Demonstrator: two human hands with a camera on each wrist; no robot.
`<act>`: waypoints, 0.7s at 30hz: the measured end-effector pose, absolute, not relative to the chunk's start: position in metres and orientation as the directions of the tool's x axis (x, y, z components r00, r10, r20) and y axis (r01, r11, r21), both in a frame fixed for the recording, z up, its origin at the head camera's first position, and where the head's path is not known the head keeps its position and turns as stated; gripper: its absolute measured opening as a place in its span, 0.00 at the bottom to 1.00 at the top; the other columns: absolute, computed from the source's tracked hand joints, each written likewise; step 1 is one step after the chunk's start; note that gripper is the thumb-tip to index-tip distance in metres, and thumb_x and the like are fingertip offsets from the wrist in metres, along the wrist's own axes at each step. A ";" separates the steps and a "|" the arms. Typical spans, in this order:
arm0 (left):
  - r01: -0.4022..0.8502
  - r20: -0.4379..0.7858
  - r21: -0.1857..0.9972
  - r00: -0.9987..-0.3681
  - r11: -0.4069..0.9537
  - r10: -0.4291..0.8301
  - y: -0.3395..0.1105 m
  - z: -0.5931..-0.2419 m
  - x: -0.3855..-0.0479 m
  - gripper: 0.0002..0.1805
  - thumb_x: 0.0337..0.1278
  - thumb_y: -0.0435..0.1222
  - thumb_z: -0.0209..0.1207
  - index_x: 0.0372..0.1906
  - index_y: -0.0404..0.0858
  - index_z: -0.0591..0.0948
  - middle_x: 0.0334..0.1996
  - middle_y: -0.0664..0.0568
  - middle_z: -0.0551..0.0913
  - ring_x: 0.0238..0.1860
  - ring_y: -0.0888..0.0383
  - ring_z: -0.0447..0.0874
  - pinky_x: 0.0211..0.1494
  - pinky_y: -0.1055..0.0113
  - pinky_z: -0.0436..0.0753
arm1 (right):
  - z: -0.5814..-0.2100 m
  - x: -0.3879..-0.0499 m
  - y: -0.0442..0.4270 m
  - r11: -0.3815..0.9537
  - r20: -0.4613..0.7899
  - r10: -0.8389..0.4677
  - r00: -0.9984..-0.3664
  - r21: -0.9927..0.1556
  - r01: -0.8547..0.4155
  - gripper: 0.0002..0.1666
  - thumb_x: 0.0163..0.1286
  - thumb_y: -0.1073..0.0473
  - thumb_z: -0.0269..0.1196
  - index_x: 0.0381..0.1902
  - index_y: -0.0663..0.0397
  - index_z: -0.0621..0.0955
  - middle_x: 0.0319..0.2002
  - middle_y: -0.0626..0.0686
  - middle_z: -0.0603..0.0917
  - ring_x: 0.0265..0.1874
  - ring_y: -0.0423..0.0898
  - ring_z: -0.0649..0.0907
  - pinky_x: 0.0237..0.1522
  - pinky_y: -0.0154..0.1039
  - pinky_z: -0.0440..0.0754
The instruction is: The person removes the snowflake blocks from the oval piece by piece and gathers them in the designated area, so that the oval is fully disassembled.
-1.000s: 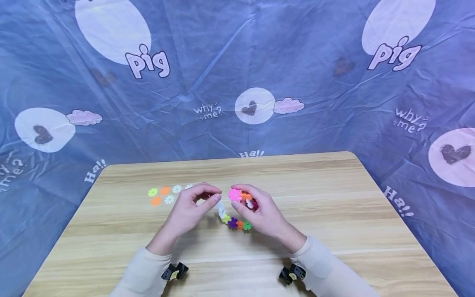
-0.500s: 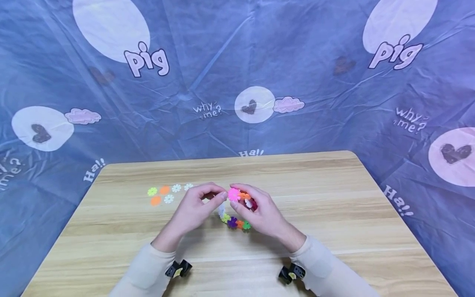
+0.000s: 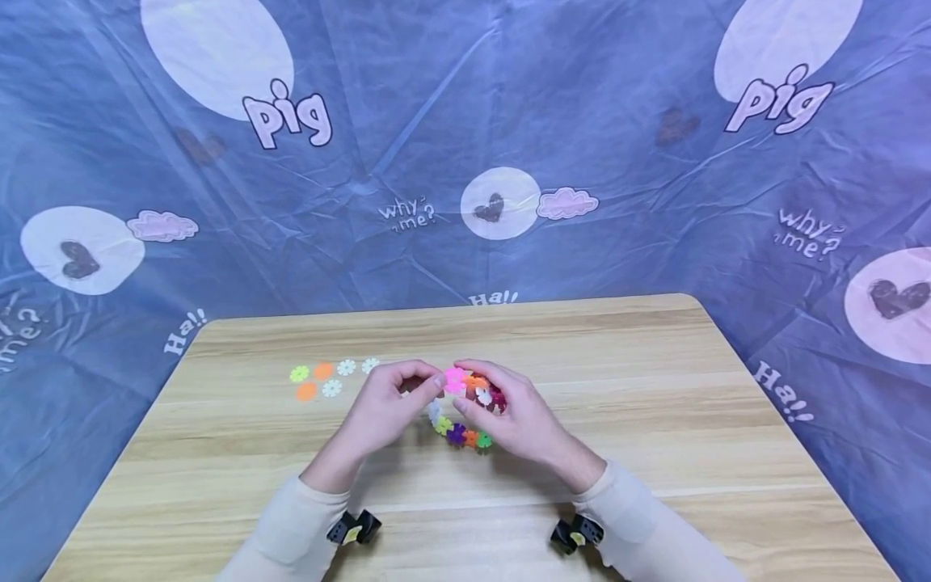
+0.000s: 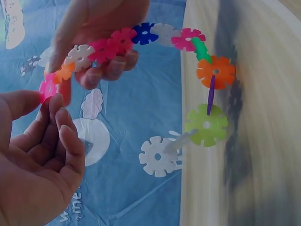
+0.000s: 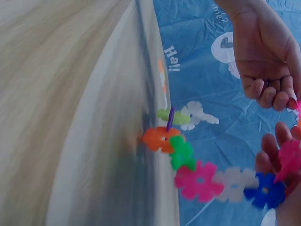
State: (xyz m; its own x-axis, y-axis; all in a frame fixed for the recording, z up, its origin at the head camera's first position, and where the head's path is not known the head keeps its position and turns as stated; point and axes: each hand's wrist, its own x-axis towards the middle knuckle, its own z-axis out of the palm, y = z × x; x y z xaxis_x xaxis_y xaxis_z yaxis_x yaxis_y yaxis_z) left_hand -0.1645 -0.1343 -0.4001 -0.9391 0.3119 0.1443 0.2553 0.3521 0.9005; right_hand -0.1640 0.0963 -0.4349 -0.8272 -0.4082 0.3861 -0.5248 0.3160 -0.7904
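Note:
A chain of slotted flower-shaped plastic discs in mixed colours hangs between and below my hands. My left hand [image 3: 385, 408] pinches the pink end disc [image 4: 49, 87] between thumb and fingertip. Beside it, my right hand [image 3: 520, 420] holds the chain near the orange disc [image 4: 65, 71], its fingers curled about that stretch. From there the chain loops past a white disc [image 4: 81, 56], a blue disc [image 4: 145, 33] and a purple disc [image 3: 457, 435]. It reaches a yellow-green disc [image 4: 206, 125] and a whitish disc [image 4: 157, 156]. My left hand partly covers the whitish end in the head view.
Several loose flower discs lie at the back left of the wooden table [image 3: 218, 461], including a yellow-green loose disc [image 3: 299, 373] and an orange loose disc [image 3: 306, 391]. Behind the table hangs a blue printed cloth [image 3: 349, 259]. Each sleeve has a black wrist camera [image 3: 354, 528].
My left hand has moved right and taken hold of the pink disc. That disc has shifted slightly left, and my right fingertips have spread a little around it.

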 end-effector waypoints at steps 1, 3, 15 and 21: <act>0.245 0.140 0.905 -0.944 0.348 0.300 -0.135 -0.401 -0.165 0.10 0.75 0.36 0.65 0.47 0.32 0.90 0.39 0.44 0.91 0.37 0.60 0.82 0.41 0.70 0.82 | -0.436 -0.164 0.098 0.327 0.369 -0.406 -0.836 -0.796 -0.509 0.29 0.76 0.55 0.70 0.71 0.54 0.80 0.59 0.55 0.89 0.47 0.43 0.89 0.48 0.37 0.90; 0.230 0.136 0.912 -0.950 0.338 0.280 -0.137 -0.402 -0.165 0.10 0.75 0.35 0.64 0.47 0.31 0.89 0.39 0.44 0.91 0.37 0.60 0.83 0.41 0.70 0.83 | -0.438 -0.165 0.102 0.347 0.333 -0.398 -0.855 -0.808 -0.476 0.30 0.75 0.54 0.71 0.71 0.54 0.79 0.52 0.53 0.90 0.44 0.42 0.87 0.46 0.36 0.89; 0.229 0.161 0.929 -0.957 0.290 0.240 -0.143 -0.410 -0.162 0.11 0.76 0.34 0.63 0.50 0.29 0.87 0.42 0.41 0.90 0.39 0.62 0.84 0.45 0.71 0.86 | -0.444 -0.165 0.106 0.243 0.249 -0.401 -0.882 -0.899 -0.364 0.24 0.77 0.58 0.69 0.68 0.54 0.82 0.53 0.58 0.89 0.42 0.42 0.86 0.45 0.36 0.89; 0.218 0.153 0.942 -0.955 0.255 0.253 -0.137 -0.410 -0.161 0.13 0.78 0.33 0.60 0.54 0.27 0.85 0.44 0.38 0.89 0.42 0.60 0.86 0.50 0.67 0.89 | -0.449 -0.166 0.105 0.195 0.271 -0.401 -0.875 -0.908 -0.371 0.23 0.78 0.61 0.67 0.68 0.54 0.81 0.55 0.65 0.87 0.42 0.41 0.86 0.46 0.36 0.89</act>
